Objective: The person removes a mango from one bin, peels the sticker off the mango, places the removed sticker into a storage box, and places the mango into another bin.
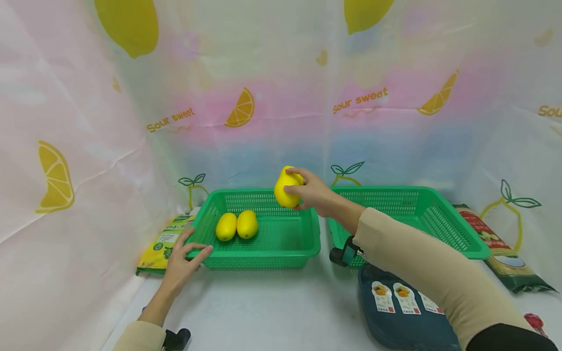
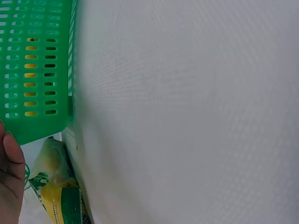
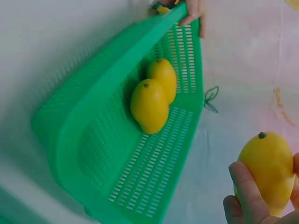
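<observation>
My right hand [image 1: 313,195] holds a yellow mango [image 3: 267,170] above the back rim of the left green basket [image 1: 259,260], with fingers and thumb around the fruit. Inside that basket two more yellow mangoes [image 1: 226,226] lie side by side toward its left end; the right wrist view shows the nearer mango [image 3: 149,106] against the other. At the basket's front left corner, my left hand [image 1: 182,261] grips the rim. Only part of the left hand [image 2: 11,172] shows at the edge of the left wrist view.
Another green basket [image 1: 476,251] stands to the right, partly behind the right sleeve. In front of it lies a dark blue tray-like item [image 1: 382,326] with several mango-picture labels. A yellow-green packet [image 1: 153,258] lies far left, a red-green packet [image 1: 511,263] far right. A printed curtain hangs behind.
</observation>
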`<state>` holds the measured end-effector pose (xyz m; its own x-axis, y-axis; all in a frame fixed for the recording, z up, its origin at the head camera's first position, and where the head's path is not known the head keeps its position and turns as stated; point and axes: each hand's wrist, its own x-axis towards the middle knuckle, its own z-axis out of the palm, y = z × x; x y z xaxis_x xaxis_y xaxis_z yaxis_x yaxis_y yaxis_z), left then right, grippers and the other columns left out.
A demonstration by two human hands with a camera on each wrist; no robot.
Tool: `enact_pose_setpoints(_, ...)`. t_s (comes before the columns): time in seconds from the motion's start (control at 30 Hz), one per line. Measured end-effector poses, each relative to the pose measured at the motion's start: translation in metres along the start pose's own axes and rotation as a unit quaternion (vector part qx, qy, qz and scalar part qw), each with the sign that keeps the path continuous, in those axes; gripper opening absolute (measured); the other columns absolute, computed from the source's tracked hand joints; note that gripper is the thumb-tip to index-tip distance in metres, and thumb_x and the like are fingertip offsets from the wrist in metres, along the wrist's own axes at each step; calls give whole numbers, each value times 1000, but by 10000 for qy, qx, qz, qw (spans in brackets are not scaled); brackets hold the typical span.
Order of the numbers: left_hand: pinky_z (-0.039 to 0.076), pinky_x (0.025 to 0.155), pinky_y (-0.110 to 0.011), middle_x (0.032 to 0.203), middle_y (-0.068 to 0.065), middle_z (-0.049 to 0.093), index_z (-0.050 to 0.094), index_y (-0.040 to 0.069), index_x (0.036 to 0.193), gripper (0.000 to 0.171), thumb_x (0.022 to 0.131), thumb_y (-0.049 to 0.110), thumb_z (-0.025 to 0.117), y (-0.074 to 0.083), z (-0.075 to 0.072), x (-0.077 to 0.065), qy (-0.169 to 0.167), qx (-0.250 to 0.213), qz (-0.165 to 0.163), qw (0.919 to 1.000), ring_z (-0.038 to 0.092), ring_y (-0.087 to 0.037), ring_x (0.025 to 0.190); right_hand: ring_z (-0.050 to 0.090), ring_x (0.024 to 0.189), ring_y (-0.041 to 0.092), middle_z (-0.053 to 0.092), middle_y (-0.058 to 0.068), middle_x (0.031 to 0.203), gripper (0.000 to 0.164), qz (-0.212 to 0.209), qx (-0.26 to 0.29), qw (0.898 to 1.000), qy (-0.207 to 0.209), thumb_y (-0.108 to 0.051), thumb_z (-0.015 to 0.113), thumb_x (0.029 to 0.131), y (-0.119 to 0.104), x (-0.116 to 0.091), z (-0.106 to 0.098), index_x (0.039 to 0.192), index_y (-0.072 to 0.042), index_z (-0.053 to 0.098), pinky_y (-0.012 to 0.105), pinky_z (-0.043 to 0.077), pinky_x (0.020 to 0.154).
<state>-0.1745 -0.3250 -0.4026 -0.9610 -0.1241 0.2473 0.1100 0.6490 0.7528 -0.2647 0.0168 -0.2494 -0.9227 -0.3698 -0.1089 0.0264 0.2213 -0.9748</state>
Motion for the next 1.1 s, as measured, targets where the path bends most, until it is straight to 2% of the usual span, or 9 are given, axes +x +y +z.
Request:
enact_pose_setpoints(0.13,44,94,-42,163,-12,22,67,-1,82,37,95,34,66,4,-1,-1,24,19,-34,10000,18,-43,148,53,127,35,32,13,155,57,10,-30,10000,50,-16,58,100,-6,7,4,151,-29,36,48,55,95)
enact_pose_setpoints(0.2,43,95,-45,163,-13,23,64,-2,78,41,95,35,65,5,0,-1,21,9,-35,10000,17,-43,148,53,127,35,31,10,156,57,27,-10,10000,47,-16,58,100,-7,11,5,151,-29,36,47,56,93)
enact_pose_setpoints(0.37,50,78,-23,163,-12,22,63,-4,80,41,95,34,66,5,2,-1,22,-40,-29,10000,20,-41,147,52,128,36,26,7,159,57,19,136,9999,-67,-15,57,100,-6,20,9,151,-27,35,47,56,94)
enact_pose_setpoints(0.53,51,69,-20,163,-10,21,65,-3,83,40,95,35,65,4,3,-2,27,-68,-81,9999,50,-35,126,52,129,37,26,7,158,56,48,193,9996,-198,-14,56,101,0,31,13,151,-26,35,49,54,96)
enact_pose_setpoints(0.6,52,68,-20,163,-11,21,66,-3,85,38,95,34,65,5,3,-2,36,-86,-68,9999,52,-35,123,52,129,36,27,7,158,56,58,188,9994,-274,-14,55,101,2,36,15,151,-27,35,49,54,97)
enact_pose_setpoints(0.73,53,66,-18,163,-12,21,70,0,91,33,95,32,65,4,2,-2,67,-200,-25,9998,40,-36,133,53,129,36,26,7,158,56,58,231,9989,-392,-14,54,101,4,45,21,151,-29,35,48,54,95)
enact_pose_setpoints(0.83,53,67,-18,163,-11,21,71,2,94,32,95,33,65,2,2,-2,77,-192,-39,9998,43,-32,129,53,128,36,25,7,158,57,44,275,9987,-415,-13,55,101,3,50,24,151,-29,35,48,55,94)
enact_pose_setpoints(0.97,53,66,-21,163,-9,21,72,4,93,31,95,34,65,1,3,-2,75,-144,-124,9998,62,-18,95,54,126,37,27,8,157,58,115,277,9988,-392,-11,59,99,2,57,25,149,-30,38,50,54,94)
enact_pose_setpoints(1.1,53,65,-21,163,-8,21,72,4,94,31,95,35,65,0,3,-2,70,-148,-158,9997,60,-7,70,54,124,38,31,10,156,58,206,317,9989,-282,-10,61,97,1,61,25,148,-29,41,49,55,93)
